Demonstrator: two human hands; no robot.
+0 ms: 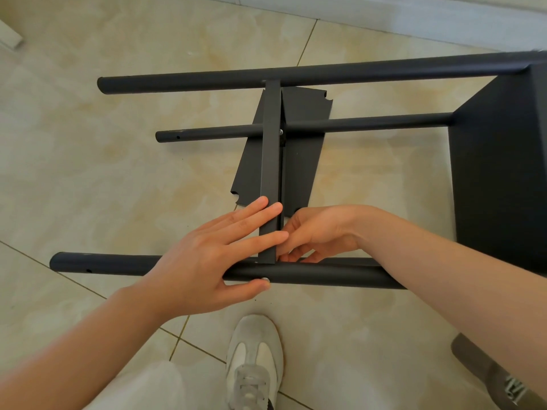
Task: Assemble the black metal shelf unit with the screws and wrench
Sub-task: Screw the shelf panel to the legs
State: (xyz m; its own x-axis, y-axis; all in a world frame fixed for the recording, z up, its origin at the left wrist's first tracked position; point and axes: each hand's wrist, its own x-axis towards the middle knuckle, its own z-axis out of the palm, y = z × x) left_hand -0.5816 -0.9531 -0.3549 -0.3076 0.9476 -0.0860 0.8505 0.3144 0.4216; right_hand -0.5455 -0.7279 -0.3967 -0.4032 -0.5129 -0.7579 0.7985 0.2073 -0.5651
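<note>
Looks like a room at home: glossy beige marble-patterned floor tiles (118,179) underfoot, a pale skirting board (414,17) along the far edge, a white sneaker (254,359) planted on them.

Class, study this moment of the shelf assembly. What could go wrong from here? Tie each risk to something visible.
The left hand only presses straight fingers on the narrow black metal shelf panel, so it may slip off line with the near black round metal tube.
The right hand curls its fingers into that joint, where they could get pinched.
The small silver screw head under the left thumb might drop out.
</note>
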